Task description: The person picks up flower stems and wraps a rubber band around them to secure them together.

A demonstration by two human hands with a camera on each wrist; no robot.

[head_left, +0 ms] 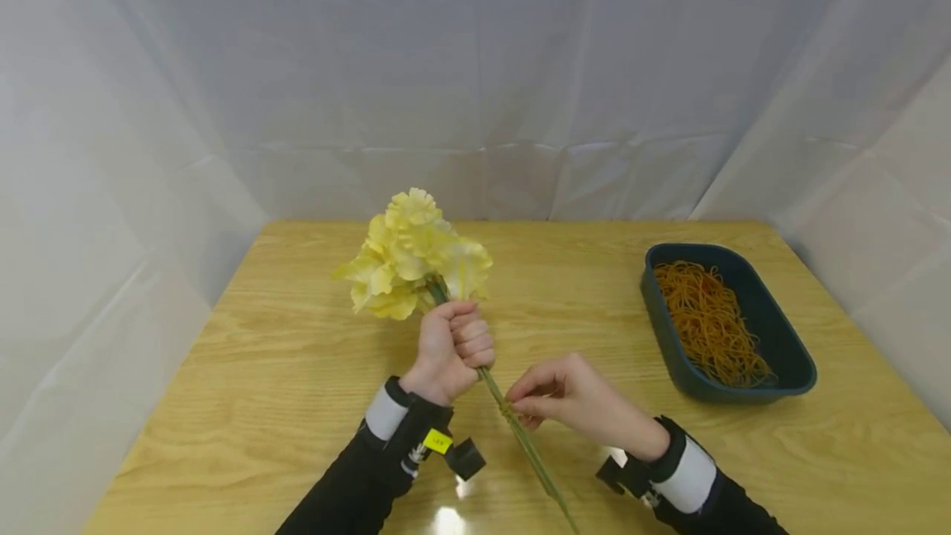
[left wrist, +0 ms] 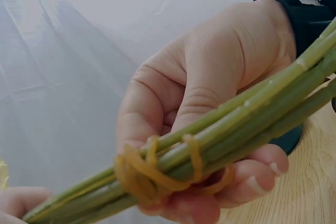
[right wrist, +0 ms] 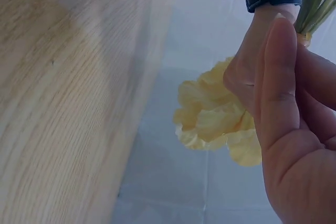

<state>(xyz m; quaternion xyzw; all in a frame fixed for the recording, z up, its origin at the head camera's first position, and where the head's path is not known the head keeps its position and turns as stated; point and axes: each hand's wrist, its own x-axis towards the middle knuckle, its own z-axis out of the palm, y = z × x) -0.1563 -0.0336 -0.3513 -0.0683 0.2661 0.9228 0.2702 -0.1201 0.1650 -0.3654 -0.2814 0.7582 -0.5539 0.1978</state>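
Observation:
A bunch of yellow flowers [head_left: 416,258] leans up to the left, its blooms above my left hand [head_left: 453,349]. That hand's fingers are curled round the green stems [head_left: 531,452] just under the blooms. Lower down, a rubber band [left wrist: 149,174] is wound round the stems in several turns. My right hand [head_left: 575,399] pinches at this band, with its thumb and fingertips touching the stems. In the left wrist view, part of the band runs out to the right hand's fingers behind the stems. The right wrist view shows the blooms beyond that hand.
On the right side of the wooden table [head_left: 282,337] stands a dark blue-green plastic tub [head_left: 787,353] with a heap of rubber bands [head_left: 706,320] in it. Pale sheeting [head_left: 475,89] hangs behind the table and along both sides.

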